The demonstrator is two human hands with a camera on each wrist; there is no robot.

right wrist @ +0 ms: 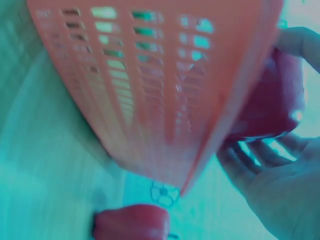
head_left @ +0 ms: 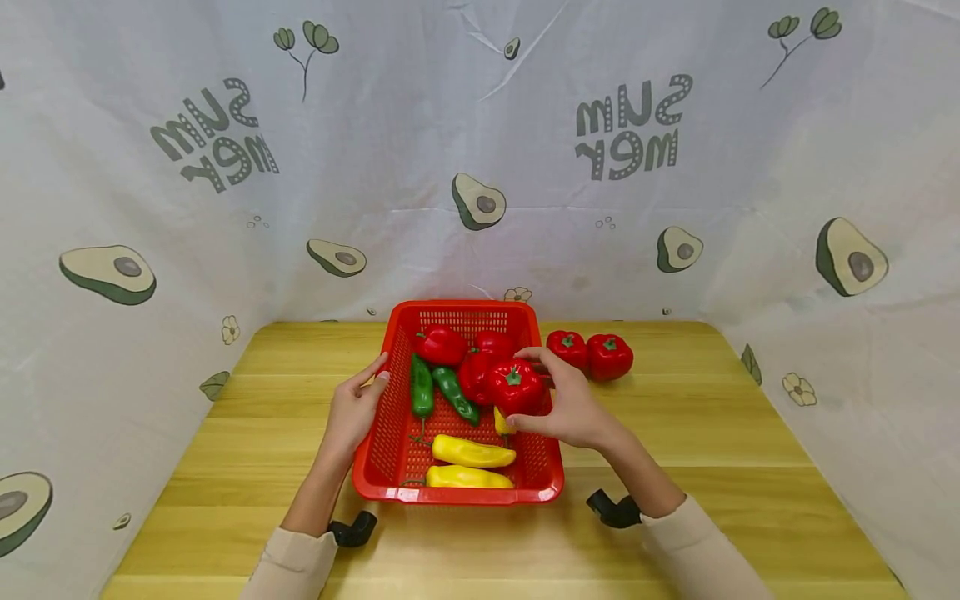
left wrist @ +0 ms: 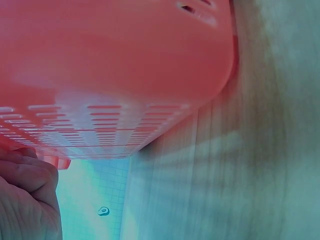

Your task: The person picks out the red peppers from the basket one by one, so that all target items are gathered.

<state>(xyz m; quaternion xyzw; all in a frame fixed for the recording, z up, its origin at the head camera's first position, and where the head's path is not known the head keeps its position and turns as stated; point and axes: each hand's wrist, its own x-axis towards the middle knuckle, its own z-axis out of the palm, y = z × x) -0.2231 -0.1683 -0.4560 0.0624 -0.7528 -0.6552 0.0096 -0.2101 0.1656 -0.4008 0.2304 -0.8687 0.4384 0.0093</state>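
Note:
My right hand [head_left: 564, 404] grips a glossy red bell pepper [head_left: 515, 385] between thumb and fingers, above the right side of a red plastic basket [head_left: 457, 495]. In the right wrist view this bell pepper [right wrist: 275, 100] is beside the basket's rim. At the left rim, my left hand [head_left: 356, 407] holds the basket edge with thumb and fingers. Inside lie several red bell peppers [head_left: 441, 345] at the back and two green peppers [head_left: 422, 387] in the middle. Long yellow peppers [head_left: 472, 452] lie towards the front, one of them partly hidden under the held bell pepper.
Two more red bell peppers [head_left: 610, 357] stand on the wooden table [head_left: 697, 467], right of the basket. A white curtain [head_left: 420, 150] with avocado prints encloses the back and sides. Black wrist mounts [head_left: 613, 509] stick out near both wrists.

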